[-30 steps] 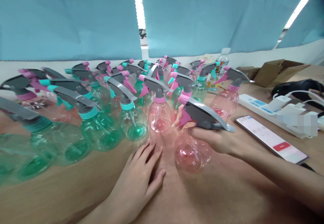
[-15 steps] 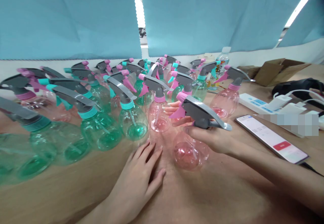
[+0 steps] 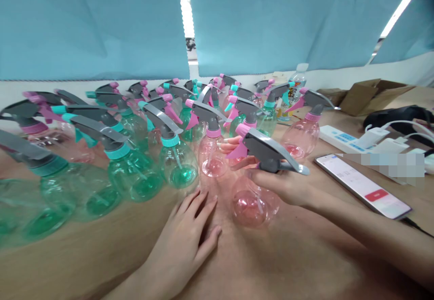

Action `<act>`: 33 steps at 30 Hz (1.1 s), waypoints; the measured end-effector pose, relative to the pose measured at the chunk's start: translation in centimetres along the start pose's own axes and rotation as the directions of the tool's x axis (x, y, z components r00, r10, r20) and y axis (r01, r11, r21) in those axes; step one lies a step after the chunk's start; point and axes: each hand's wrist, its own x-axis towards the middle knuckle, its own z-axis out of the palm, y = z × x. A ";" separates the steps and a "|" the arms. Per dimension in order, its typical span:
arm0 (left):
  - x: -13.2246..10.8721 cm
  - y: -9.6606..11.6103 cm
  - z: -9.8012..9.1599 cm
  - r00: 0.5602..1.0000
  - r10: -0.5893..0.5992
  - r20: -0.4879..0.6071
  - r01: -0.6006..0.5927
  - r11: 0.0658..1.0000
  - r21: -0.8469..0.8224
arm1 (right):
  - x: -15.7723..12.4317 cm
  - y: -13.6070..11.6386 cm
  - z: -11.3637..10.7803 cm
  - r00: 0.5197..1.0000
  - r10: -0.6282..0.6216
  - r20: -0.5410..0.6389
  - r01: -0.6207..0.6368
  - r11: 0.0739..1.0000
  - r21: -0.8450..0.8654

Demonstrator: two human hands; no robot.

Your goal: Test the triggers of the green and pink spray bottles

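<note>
My left hand [image 3: 191,227] lies flat on the wooden table [image 3: 84,255], palm down, holding nothing, with the fingers slightly apart. Its fingertips point at a clear spray bottle with a turquoise collar and green base [image 3: 179,169]. My right hand [image 3: 271,180] is around the neck of the nearest pink spray bottle [image 3: 249,205], thumb on the near side and fingers reaching behind. That bottle stands upright on the table, its grey head and pink nozzle facing left. Just behind the fingers stands another pink spray bottle [image 3: 212,155]. The held bottle's collar is hidden.
Several green spray bottles [image 3: 135,178] and pink ones crowd the left and back. On the right are a lit phone [image 3: 362,185], a white power strip [image 3: 342,137] with plugs and cables, and an open cardboard box [image 3: 369,96]. A blue cloth [image 3: 271,24] hangs behind.
</note>
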 end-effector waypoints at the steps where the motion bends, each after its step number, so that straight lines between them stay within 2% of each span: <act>1: 0.0 0.0 0.0 1.000 0.001 -0.002 -0.001 1.000 0.002 | 0.0 0.0 0.0 1.000 -0.001 -0.002 0.001 1.000 -0.003; 12: -0.1 -0.1 0.0 1.000 -0.004 0.011 0.004 1.000 -0.005 | 0.0 0.1 -0.1 1.000 0.002 0.031 -0.002 1.000 0.014; 33: 0.0 -0.1 0.1 1.000 0.000 -0.014 0.000 1.000 -0.021 | 0.0 -0.1 -0.1 1.000 0.021 0.020 -0.020 0.999 -0.038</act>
